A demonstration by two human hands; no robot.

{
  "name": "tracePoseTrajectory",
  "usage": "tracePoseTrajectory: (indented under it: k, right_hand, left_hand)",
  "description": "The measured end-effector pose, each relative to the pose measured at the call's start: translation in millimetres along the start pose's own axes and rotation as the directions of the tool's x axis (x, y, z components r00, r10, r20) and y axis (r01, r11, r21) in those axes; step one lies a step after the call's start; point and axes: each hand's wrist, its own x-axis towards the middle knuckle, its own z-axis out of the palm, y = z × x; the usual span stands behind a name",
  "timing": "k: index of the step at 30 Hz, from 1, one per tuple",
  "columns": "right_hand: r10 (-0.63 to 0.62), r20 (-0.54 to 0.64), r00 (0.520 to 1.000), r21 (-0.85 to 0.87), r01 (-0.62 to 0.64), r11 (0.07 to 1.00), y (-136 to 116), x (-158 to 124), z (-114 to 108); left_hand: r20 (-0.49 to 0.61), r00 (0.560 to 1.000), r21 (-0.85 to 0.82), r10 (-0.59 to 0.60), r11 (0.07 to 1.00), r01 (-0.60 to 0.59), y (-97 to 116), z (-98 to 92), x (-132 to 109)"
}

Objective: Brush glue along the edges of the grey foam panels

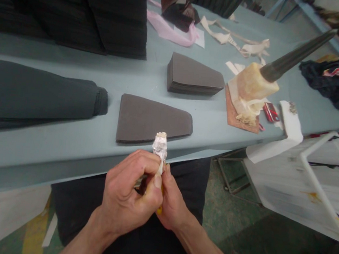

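Both hands meet in front of my lap at the table's near edge. Between them stands a brush [160, 144], its head caked in a whitish crust, with a bit of yellow handle showing lower down. My left hand [134, 187] is closed, its thumb and forefinger pinching at the base of the crusted head. Wrapped around the handle from the other side is my right hand [173, 200], its fingers partly hidden behind the left. Just beyond the brush tip lies a flat stack of brown tapered pieces [152, 119]. A thicker stack of similar pieces [196, 74] sits farther back.
Dark folded pieces [36, 93] lie at left, below tall black stacks [69, 11]. A yellowed, crusted container [250, 84] with a dark cone-shaped piece [297, 55] stands at right on a brown board [232, 114]. Nearby are a red box [271, 112] and white strip [291, 125].
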Motion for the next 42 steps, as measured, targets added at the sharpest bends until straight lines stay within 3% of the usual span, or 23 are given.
tracePoseTrajectory:
  k: [3, 6, 12, 16, 18, 22, 25, 28, 36, 39, 42]
  right_hand:
    - [-0.160, 0.009, 0.987, -0.250, 0.157, 0.956, -6, 0, 0]
    - [-0.210, -0.053, 0.976, -0.304, 0.184, 0.935, -10, -2, 0]
    - [-0.006, -0.107, 0.994, -0.044, 0.001, 0.999, -9, -1, 3]
    - [0.152, -0.068, 0.986, 0.220, -0.134, 0.966, -11, 3, 5]
    - [0.210, -0.020, 0.978, 0.310, -0.193, 0.931, -14, 4, 5]
    - [0.270, 0.137, 0.953, 0.395, -0.302, 0.867, -19, 5, 4]
    - [0.214, 0.186, 0.959, 0.431, -0.276, 0.859, -21, 3, 4]
    - [0.147, 0.173, 0.974, 0.440, -0.210, 0.873, -22, -1, 8]
    - [0.043, 0.056, 0.997, 0.289, -0.057, 0.955, -17, -4, 17]
    - [0.048, 0.006, 0.999, 0.241, -0.048, 0.969, -13, -4, 16]
    - [0.082, -0.009, 0.997, 0.288, -0.076, 0.955, -11, -4, 16]
  left_hand:
    - [0.015, 1.000, 0.046, 0.006, 0.999, -0.007, -2, 0.4, -3]
    - [0.019, 1.000, 0.029, 0.004, 1.000, -0.005, -5, 1.1, -5]
    - [0.056, 0.998, -0.188, -0.030, 0.981, 0.040, -18, 4.5, -9]
    - [0.077, 0.988, -0.336, -0.137, 0.929, 0.155, -25, 8.2, -15]
    - [0.112, 0.969, -0.440, -0.219, 0.864, 0.246, -26, 10.3, -17]
    - [0.134, 0.911, -0.677, -0.390, 0.636, 0.372, -22, 12.3, -14]
    - [0.150, 0.873, -0.770, -0.464, 0.500, 0.398, -16, 10.7, -8]
    - [0.157, 0.835, -0.793, -0.527, 0.437, 0.425, -12, 8.7, -3]
    - [0.094, 0.898, -0.736, -0.430, 0.577, 0.353, -10, 7.1, -8]
    - [0.107, 0.894, -0.765, -0.435, 0.538, 0.353, -10, 4.6, -10]
    - [0.135, 0.852, -0.826, -0.506, 0.417, 0.378, -10, 2.6, -11]
